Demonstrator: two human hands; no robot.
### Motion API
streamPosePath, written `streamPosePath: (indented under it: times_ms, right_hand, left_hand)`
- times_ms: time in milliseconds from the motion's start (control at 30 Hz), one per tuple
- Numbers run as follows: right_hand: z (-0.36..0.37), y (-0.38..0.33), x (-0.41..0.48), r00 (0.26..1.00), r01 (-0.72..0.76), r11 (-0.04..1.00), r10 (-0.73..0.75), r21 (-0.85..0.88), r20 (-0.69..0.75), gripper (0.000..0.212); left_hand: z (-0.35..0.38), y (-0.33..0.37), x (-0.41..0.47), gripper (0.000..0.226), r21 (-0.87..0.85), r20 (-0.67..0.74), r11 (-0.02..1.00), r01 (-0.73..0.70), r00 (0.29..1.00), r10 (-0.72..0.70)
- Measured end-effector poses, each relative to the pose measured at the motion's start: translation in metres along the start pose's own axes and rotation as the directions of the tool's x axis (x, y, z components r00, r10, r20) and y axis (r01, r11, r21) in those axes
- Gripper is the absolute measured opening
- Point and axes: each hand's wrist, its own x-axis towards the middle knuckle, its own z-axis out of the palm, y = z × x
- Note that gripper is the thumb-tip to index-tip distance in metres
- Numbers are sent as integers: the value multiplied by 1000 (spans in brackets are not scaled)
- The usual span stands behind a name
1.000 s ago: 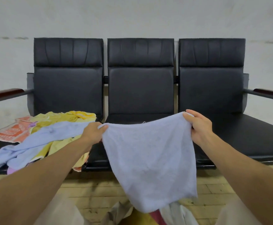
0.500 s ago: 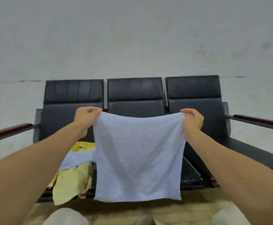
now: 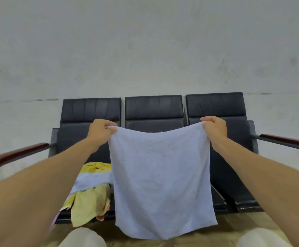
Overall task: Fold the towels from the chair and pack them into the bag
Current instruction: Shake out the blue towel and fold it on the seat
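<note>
Head view: a pale blue towel [image 3: 161, 179] is held up in the air by its two upper corners, in front of a black three-seat chair [image 3: 154, 111] that is set against a grey wall [image 3: 145, 47]. The upper left corner is pinched in the left hand [image 3: 100, 131], fingers closed over the cloth; the upper right corner is pinched likewise in the right hand [image 3: 214, 128]. The top edge is seen to sag slightly between the two hands, and the cloth hangs unfolded, its lower edge reaching below the front of the seats. Both forearms are extended forward from the lower corners of the frame. On the left seat a heap of further towels is recorded: a yellow towel [image 3: 90, 204] draped over the seat's front edge, and a second pale blue towel [image 3: 91, 181] laid across it, both partly hidden behind the left forearm and the held cloth. Dark wooden armrests [image 3: 15, 155] are fitted at either end of the chair. The bag is not seen in this view. Light trouser knees [image 3: 82, 237] are visible at the bottom edge.
</note>
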Motion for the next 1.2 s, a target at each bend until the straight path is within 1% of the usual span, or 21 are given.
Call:
streamPosePath:
  times_ms: [67, 100, 167, 233, 300, 333, 400, 433, 500, 567, 600, 633, 700, 767, 833, 867, 933, 1000, 1100, 1133, 1200]
  right_hand:
    - [-3, 4, -2, 1000, -4, 1000, 5, -29, 18, 36]
    - [-4, 5, -4, 999, -4, 999, 5, -38, 34, 36]
    - [-7, 7, -6, 997, -1, 997, 7, -79, 82, 38]
    - [-9, 9, -8, 991, -9, 992, 26, -129, 134, 45]
    - [-10, 10, -9, 986, -20, 983, 50, -183, 161, 48]
    - [-10, 11, -10, 985, -17, 976, 54, -219, 161, 46]
    - [-9, 14, -12, 988, 5, 953, 41, -303, 147, 38]
    - [-8, 15, -13, 989, 29, 938, 23, -345, 145, 33]
    - [-7, 20, -14, 987, 93, 902, -28, -422, 157, 23]
    - [-5, 26, -10, 984, 134, 869, -60, -477, 167, 15]
    - [-4, 29, -7, 984, 141, 857, -67, -496, 164, 15]
    - [-3, 32, -5, 985, 144, 845, -74, -515, 153, 17]
    - [1, 35, -1, 988, 149, 808, -96, -570, 122, 19]
    - [6, 37, 0, 985, 171, 785, -152, -596, 84, 14]
    - [9, 38, 0, 973, 218, 786, -220, -578, 67, 16]
    - [10, 38, 1, 965, 245, 782, -252, -573, 69, 17]
    - [11, 42, 5, 960, 267, 768, -265, -582, 90, 16]
    - [14, 51, 10, 964, 260, 771, -237, -582, 117, 17]
    - [25, 69, 18, 981, 191, 805, -152, -561, 117, 15]
    - [30, 76, 21, 986, 164, 811, -117, -562, 118, 14]
    - [41, 90, 29, 991, 115, 821, -54, -559, 123, 13]
  left_hand:
    - [1, -6, -3, 21, 95, 6, 995, -29, 1000, 28]
    - [1, -8, -4, 20, 113, 1, 993, -24, 1000, 24]
    - [5, -10, -5, 21, 88, -25, 996, 17, 1000, -15]
    - [10, -10, -5, 21, -60, -52, 992, 113, 992, -116]
    - [12, -10, -6, 21, -268, -46, 938, 219, 970, -240]
    - [13, -11, -6, 20, -339, -29, 903, 263, 957, -289]
    - [15, -16, -8, 17, -388, 5, 867, 313, 941, -338]
    - [16, -18, -9, 18, -390, 26, 865, 316, 943, -333]
    - [19, -23, -12, 26, -339, 73, 895, 290, 957, -282]
    - [22, -27, -14, 36, -145, 108, 963, 229, 971, -215]
    - [24, -29, -14, 37, -54, 102, 981, 189, 978, -182]
    - [26, -30, -14, 34, 4, 76, 988, 155, 985, -155]
    - [30, -31, -12, 24, 60, 1, 992, 113, 994, -113]
    - [36, -34, -8, 20, 110, -63, 988, 108, 993, -101]
    - [40, -38, -2, 19, 157, -110, 981, 118, 989, -101]
    - [41, -41, 1, 17, 175, -134, 976, 127, 986, -104]
    - [44, -45, 4, 15, 206, -182, 962, 177, 973, -140]
    - [50, -49, 6, 16, 242, -203, 946, 217, 964, -170]
    - [63, -55, 10, 15, 286, -156, 930, 230, 969, -191]
    - [69, -59, 13, 16, 249, -136, 937, 245, 967, -217]
    - [81, -69, 19, 14, 107, -81, 947, 304, 952, -296]
